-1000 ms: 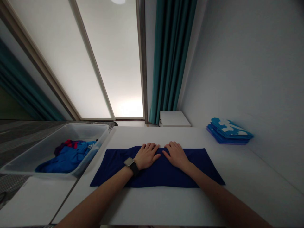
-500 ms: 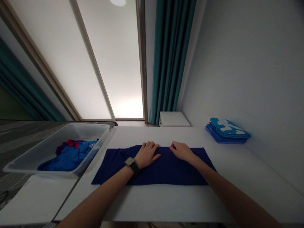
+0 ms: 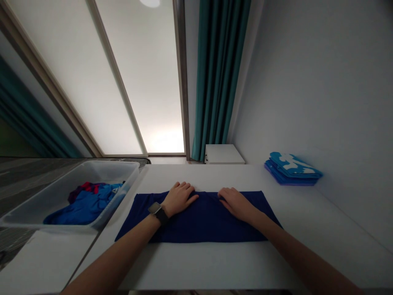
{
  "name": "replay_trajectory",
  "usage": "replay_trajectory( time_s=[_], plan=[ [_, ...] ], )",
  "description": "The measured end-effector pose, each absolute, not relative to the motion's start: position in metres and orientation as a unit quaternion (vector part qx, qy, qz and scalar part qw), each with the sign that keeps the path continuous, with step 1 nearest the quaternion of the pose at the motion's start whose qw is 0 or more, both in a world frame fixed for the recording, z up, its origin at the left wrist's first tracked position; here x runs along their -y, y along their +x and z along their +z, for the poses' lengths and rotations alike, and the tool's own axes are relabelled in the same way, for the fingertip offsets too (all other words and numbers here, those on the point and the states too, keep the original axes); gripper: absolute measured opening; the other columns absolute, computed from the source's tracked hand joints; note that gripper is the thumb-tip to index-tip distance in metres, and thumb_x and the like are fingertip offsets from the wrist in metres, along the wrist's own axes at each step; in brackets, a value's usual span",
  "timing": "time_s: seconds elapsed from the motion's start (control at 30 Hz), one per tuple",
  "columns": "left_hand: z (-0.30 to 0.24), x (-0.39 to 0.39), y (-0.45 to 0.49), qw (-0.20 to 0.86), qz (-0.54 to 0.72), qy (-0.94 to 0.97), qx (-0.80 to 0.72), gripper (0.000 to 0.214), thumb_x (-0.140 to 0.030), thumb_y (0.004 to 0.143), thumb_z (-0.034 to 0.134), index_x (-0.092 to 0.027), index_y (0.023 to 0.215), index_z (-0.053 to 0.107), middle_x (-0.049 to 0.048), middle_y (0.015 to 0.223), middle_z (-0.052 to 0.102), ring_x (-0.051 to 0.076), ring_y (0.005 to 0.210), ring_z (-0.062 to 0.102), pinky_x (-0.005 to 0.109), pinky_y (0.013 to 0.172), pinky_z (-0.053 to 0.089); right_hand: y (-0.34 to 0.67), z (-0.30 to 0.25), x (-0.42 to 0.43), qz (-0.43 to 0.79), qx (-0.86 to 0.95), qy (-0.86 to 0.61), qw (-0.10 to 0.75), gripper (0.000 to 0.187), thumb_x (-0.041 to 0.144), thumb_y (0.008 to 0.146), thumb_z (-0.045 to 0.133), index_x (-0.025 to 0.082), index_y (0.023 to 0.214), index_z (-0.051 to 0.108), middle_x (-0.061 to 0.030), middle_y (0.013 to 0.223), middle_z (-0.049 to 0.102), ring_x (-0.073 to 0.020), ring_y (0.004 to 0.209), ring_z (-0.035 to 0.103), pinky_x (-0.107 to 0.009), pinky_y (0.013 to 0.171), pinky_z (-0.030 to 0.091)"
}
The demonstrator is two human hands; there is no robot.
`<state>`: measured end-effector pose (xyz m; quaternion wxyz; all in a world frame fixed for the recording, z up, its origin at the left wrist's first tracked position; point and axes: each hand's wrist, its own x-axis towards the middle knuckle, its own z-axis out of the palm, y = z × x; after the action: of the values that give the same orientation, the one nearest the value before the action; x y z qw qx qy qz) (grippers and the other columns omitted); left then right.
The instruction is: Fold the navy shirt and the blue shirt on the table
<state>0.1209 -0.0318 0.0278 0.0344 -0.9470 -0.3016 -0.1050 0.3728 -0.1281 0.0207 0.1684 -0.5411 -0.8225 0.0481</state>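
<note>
**Q:** Where's the navy cloth (image 3: 202,224) lying, and how are the hands on it?

**A:** It's spread flat across the middle of the white table (image 3: 196,266), long side running left to right. The left hand (image 3: 179,199) is laid palm-down near the far edge, open, with nothing seemingly pinched. The right hand (image 3: 236,203) is placed palm-down too, fingers slightly curled at that edge; whether cloth is gripped can't be told.

**Q:** Fiddly to pick up?

**A:** It looks light, soft and limp, so it's probably best taken by two corners. A clear plastic tub (image 3: 113,164) of blue clothes (image 3: 86,209) is kept left, and a stack of folded blue-and-white cloths (image 3: 291,170) is set far right.
</note>
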Motion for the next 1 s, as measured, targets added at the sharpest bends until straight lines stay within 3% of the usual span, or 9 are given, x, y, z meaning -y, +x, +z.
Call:
replay_trajectory(
  time_s=[0.1, 0.2, 0.37, 0.57, 0.8, 1.0],
  plan=[
    [0.03, 0.018, 0.103, -0.006, -0.099, -0.932, 0.35, 0.035, -0.043, 0.099, 0.037, -0.02, 0.093, 0.062, 0.0048, 0.091, 0.067, 0.021, 0.09, 0.06, 0.035, 0.085, 0.039, 0.378, 0.012, 0.118, 0.16, 0.766, -0.581, 0.224, 0.015, 0.02, 0.093, 0.044, 0.02, 0.103, 0.055, -0.0069, 0.099, 0.066, -0.0198, 0.089, 0.061, -0.032, 0.081, 0.044],
    [0.03, 0.006, 0.088, -0.047, -0.089, -0.919, 0.381, 0.034, -0.042, 0.098, 0.038, -0.021, 0.093, 0.064, 0.0046, 0.093, 0.069, 0.02, 0.09, 0.062, 0.033, 0.083, 0.041, 0.379, 0.007, 0.102, 0.216, 0.724, -0.616, 0.222, 0.017, 0.024, 0.094, 0.043, 0.02, 0.098, 0.059, -0.0062, 0.097, 0.068, -0.0193, 0.089, 0.063, -0.03, 0.081, 0.044],
    [0.022, -0.002, 0.078, -0.082, -0.054, -0.904, 0.415, 0.038, -0.044, 0.098, 0.034, -0.021, 0.091, 0.063, 0.0066, 0.091, 0.07, 0.021, 0.086, 0.065, 0.029, 0.073, 0.044, 0.372, 0.009, 0.087, 0.183, 0.693, -0.681, 0.151, 0.019, 0.025, 0.094, 0.043, 0.021, 0.1, 0.062, -0.0059, 0.102, 0.07, -0.0193, 0.094, 0.063, -0.027, 0.079, 0.041],
    [0.02, -0.004, 0.077, -0.031, 0.014, -0.885, 0.465, 0.042, -0.047, 0.098, 0.031, -0.022, 0.091, 0.063, 0.0099, 0.087, 0.071, 0.027, 0.085, 0.068, 0.032, 0.068, 0.044, 0.363, 0.016, 0.086, 0.128, 0.665, -0.734, 0.054, 0.023, 0.029, 0.095, 0.041, 0.024, 0.104, 0.062, -0.0076, 0.099, 0.07, -0.0214, 0.087, 0.064, -0.028, 0.069, 0.039],
    [0.027, 0.005, 0.07, -0.032, -0.014, -0.877, 0.479, 0.045, -0.048, 0.099, 0.026, -0.022, 0.09, 0.062, 0.0093, 0.088, 0.071, 0.026, 0.085, 0.068, 0.031, 0.067, 0.043, 0.389, 0.019, 0.091, 0.113, 0.666, -0.736, 0.048, 0.031, 0.041, 0.097, 0.036, 0.023, 0.105, 0.06, -0.0095, 0.097, 0.07, -0.0232, 0.086, 0.065, -0.029, 0.067, 0.038],
    [0.025, 0.011, 0.037, -0.055, -0.065, -0.878, 0.472, 0.043, -0.046, 0.098, 0.027, -0.021, 0.097, 0.062, 0.0082, 0.088, 0.07, 0.024, 0.082, 0.065, 0.034, 0.075, 0.044, 0.45, 0.009, 0.112, 0.123, 0.7, -0.695, 0.109, 0.029, 0.033, 0.095, 0.035, 0.02, 0.095, 0.061, -0.0081, 0.089, 0.07, -0.0203, 0.082, 0.063, -0.029, 0.073, 0.04]
  ],
)
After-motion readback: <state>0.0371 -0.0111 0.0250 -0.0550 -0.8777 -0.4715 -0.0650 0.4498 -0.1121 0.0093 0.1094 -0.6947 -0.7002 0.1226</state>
